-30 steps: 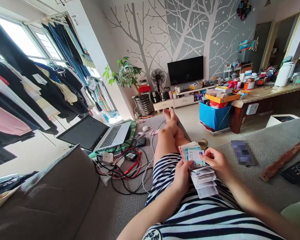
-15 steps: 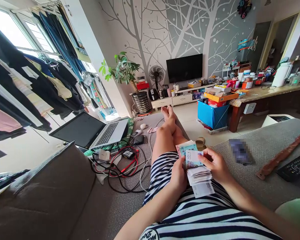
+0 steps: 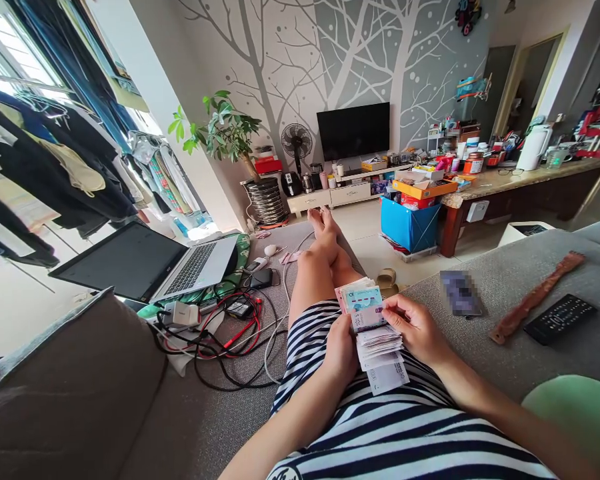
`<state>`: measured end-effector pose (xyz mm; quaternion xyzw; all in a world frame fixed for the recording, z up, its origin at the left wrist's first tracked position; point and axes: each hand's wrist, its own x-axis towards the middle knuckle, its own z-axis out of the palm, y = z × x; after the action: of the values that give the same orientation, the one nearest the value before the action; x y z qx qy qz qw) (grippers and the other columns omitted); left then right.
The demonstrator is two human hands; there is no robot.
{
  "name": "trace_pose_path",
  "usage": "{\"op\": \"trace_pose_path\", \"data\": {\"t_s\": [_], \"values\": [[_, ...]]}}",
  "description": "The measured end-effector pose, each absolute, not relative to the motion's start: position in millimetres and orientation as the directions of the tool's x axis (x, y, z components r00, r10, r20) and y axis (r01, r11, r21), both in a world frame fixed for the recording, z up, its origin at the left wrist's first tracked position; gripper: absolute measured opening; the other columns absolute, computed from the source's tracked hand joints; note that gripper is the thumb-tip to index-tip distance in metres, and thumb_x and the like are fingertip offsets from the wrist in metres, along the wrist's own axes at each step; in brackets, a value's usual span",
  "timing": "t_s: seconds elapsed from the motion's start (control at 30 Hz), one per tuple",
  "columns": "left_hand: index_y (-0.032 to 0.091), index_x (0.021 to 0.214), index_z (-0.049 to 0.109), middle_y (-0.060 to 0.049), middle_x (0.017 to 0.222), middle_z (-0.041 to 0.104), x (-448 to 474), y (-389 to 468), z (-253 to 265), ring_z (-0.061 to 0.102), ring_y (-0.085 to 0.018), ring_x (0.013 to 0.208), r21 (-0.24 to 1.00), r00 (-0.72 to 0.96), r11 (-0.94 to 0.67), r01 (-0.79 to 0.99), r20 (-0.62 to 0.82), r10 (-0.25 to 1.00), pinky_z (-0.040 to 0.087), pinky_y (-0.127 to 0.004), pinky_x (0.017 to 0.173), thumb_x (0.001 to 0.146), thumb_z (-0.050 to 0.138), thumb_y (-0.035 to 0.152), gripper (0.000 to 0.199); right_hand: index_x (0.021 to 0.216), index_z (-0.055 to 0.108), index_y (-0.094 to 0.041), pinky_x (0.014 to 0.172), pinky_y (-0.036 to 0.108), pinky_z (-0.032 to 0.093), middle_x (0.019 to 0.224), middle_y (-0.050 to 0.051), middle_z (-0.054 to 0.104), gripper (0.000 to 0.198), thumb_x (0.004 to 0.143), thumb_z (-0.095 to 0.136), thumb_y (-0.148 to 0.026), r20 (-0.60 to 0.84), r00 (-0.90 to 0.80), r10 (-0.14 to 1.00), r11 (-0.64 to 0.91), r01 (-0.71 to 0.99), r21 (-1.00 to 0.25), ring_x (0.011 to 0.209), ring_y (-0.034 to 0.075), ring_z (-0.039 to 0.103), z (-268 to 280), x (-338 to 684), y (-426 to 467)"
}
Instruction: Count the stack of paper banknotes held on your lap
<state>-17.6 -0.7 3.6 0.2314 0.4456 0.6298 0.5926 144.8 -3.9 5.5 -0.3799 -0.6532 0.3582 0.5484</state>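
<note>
Banknotes (image 3: 373,327): we see a thick, fanned wad, pale notes folded forward, resting over our striped lap.
Left hand (image 3: 341,347): clasps the wad's left edge.
Right hand (image 3: 416,328): pinches the top note.

Grey tree-mural wall (image 3: 300,60) top centre, TV (image 3: 353,131) below it, bright window (image 3: 0,60) upper left, grey sofa (image 3: 520,313) right, tiled floor (image 3: 370,233).
</note>
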Motion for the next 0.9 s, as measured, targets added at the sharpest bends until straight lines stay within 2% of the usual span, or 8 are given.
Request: {"op": "trace_pose_path", "data": {"t_s": [0.1, 0.27, 0.37, 0.5, 0.57, 0.73, 0.9], "values": [[0.022, 0.086, 0.079, -0.005, 0.089, 0.083, -19.7, 0.6, 0.2, 0.077, -0.037, 0.1, 0.841, -0.025, 0.15, -0.52, -0.19, 0.981, 0.06, -0.043, 0.085, 0.07, 0.085, 0.033, 0.02, 0.09, 0.072, -0.021, 0.068, 0.029, 0.048, 0.078, 0.002, 0.07, 0.035, 0.098, 0.066, -0.055, 0.452, -0.113, 0.885, 0.461, 0.066, -0.885, 0.072, 0.019, 0.062, 4.5, 144.8, -4.6], [0.014, 0.085, 0.078, -0.012, 0.087, 0.082, -18.7, 0.9, -0.3, 0.077, -0.035, 0.094, 0.813, 0.047, 0.18, -0.555, -0.185, 0.982, 0.059, -0.043, 0.089, 0.061, 0.089, 0.043, 0.038, 0.086, 0.073, -0.022, 0.058, 0.029, 0.041, 0.067, 0.001, 0.068, 0.049, 0.101, 0.058, -0.067, 0.485, -0.093, 0.869, 0.482, -0.056, -0.874, 0.059, 0.017, 0.053, 3.1, 144.5, -5.6], [0.013, 0.087, 0.079, -0.012, 0.088, 0.082, -17.0, -0.5, 3.4, 0.077, -0.034, 0.096, 0.793, 0.067, 0.178, -0.583, -0.172, 0.983, 0.059, -0.042, 0.091, 0.057, 0.09, 0.04, 0.042, 0.079, 0.069, -0.022, 0.057, 0.029, 0.039, 0.059, 0.0, 0.062, 0.052, 0.098, 0.06, -0.069, 0.451, -0.079, 0.889, 0.444, -0.096, -0.891, 0.055, 0.016, 0.049, 1.3, 144.7, -1.8], [0.015, 0.088, 0.08, -0.01, 0.087, 0.083, -17.5, -1.1, 4.8, 0.078, -0.033, 0.095, 0.787, 0.082, 0.193, -0.585, -0.18, 0.98, 0.059, -0.042, 0.091, 0.054, 0.094, 0.037, 0.043, 0.07, 0.059, -0.023, 0.057, 0.029, 0.037, 0.059, -0.003, 0.054, 0.055, 0.081, 0.079, -0.073, 0.344, 0.059, 0.937, 0.347, -0.064, -0.936, 0.056, 0.015, 0.047, -1.5, 145.2, 8.6], [0.016, 0.088, 0.08, -0.009, 0.086, 0.082, -18.3, -0.4, 2.3, 0.078, -0.032, 0.092, 0.783, 0.095, 0.199, -0.589, -0.178, 0.979, 0.059, -0.041, 0.089, 0.053, 0.096, 0.035, 0.043, 0.07, 0.056, -0.024, 0.056, 0.028, 0.036, 0.06, -0.005, 0.05, 0.058, 0.074, 0.081, -0.076, 0.295, 0.089, 0.951, 0.301, -0.079, -0.95, 0.056, 0.014, 0.044, -3.1, 145.6, 13.4], [0.014, 0.092, 0.08, -0.009, 0.088, 0.082, -18.2, 1.3, -5.3, 0.076, -0.024, 0.079, 0.766, 0.098, 0.183, -0.616, -0.156, 0.983, 0.059, -0.037, 0.083, 0.052, 0.097, 0.028, 0.046, 0.073, 0.056, -0.025, 0.055, 0.029, 0.037, 0.062, -0.003, 0.052, 0.06, 0.074, 0.076, -0.082, 0.215, 0.057, 0.975, 0.22, -0.103, -0.97, 0.058, 0.017, 0.046, -8.1, 146.5, 19.7], [0.013, 0.088, 0.08, -0.01, 0.086, 0.082, -17.3, 0.2, -5.6, 0.076, -0.026, 0.082, 0.773, 0.129, 0.19, -0.606, -0.14, 0.982, 0.059, -0.039, 0.086, 0.052, 0.095, 0.025, 0.041, 0.069, 0.058, -0.024, 0.055, 0.03, 0.036, 0.062, -0.003, 0.05, 0.061, 0.073, 0.074, -0.083, 0.243, 0.063, 0.968, 0.247, -0.048, -0.968, 0.059, 0.017, 0.045, -8.9, 146.0, 19.5]]}}
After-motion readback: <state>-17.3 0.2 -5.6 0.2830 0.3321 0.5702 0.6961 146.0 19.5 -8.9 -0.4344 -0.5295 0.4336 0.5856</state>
